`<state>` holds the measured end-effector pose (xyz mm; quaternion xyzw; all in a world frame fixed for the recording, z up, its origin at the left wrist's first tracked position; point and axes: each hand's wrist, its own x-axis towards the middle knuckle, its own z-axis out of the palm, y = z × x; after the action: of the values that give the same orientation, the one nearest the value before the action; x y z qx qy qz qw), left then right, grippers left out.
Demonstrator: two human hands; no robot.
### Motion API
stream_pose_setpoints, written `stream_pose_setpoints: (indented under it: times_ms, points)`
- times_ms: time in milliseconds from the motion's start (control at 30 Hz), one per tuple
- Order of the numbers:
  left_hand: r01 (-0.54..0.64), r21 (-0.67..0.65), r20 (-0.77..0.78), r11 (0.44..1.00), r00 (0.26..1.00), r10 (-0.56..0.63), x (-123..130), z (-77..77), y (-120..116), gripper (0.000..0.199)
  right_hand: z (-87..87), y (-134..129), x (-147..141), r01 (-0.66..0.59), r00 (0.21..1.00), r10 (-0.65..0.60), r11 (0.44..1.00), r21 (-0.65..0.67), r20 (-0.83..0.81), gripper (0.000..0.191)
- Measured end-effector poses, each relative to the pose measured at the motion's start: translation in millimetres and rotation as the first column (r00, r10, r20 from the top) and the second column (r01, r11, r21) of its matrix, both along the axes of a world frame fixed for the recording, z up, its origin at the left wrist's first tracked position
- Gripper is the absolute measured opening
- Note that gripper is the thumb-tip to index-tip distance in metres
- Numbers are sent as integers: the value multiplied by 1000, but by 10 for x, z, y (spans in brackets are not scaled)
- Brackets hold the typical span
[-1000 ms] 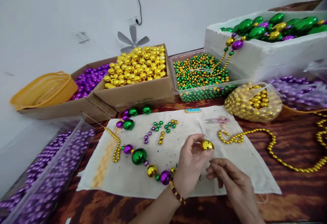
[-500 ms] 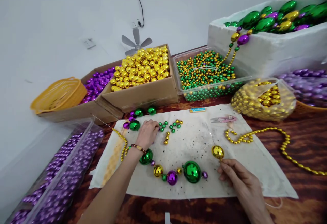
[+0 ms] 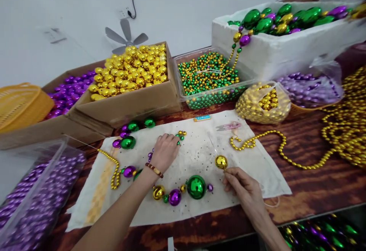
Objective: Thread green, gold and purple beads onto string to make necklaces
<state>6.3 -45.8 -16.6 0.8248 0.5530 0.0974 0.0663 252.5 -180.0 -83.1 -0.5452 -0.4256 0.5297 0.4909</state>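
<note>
gold ball (image 3: 221, 162), smooth and shiny, is held up by the right hand (image 3: 242, 186), whose thumb and fingers are pinched together at its lower edge; whether thread, needle or a small bead is gripped there cannot be made out. a thin needle (image 3: 214, 146) is seen slanting up from the ball's far side, so if the pinch were loosened or the needle tipped, the ball could be let slide off. the left hand (image 3: 164, 152) is curled down ahead and to the left, over the loose beads; its fingertips are hidden, and whether anything is grasped cannot be told. small green beads (image 3: 182, 138) are left unconfined just beyond those fingers, and being round, they could be rolled away by a careless brush. between the two forearms, the row with the large green ball (image 3: 196, 187) is laid out; it is partly crossed by the left wrist and could be dragged askew if that arm were drawn back low. the small purple bead (image 3: 210, 187), beside the right fingers, could be knocked likewise.
</note>
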Motion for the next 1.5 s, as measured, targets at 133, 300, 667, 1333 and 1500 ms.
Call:
stream_pose_setpoints:
  times_ms: [133, 300, 667, 1333, 1500]
  points:
    - [52, -431, 700, 901, 650, 298, 155, 168, -146, 21, 67, -42, 19, -37, 999, 37, 999, 38, -9, 20]
    - [431, -575, 774, 696, 12, 633, 387, 268, -349, 23, 176, -155, 66, -195, 979, 187, 973, 125, 80, 17]
    - [437, -588, 707, 681, -133, 695, 465, 209, -400, 17, 251, -187, 74, -259, 944, 226, 959, 113, 240, 21]
    - [145, -554, 736, 820, 544, 402, 195, 218, -613, 28, 64, -24, 8, -108, 994, 107, 993, 45, 19, 22]
    - [-331, -200, 350, 922, 855, 383, -823, 190, -315, 23, -49, -17, 40, -109, 994, 109, 994, 30, 16, 23]
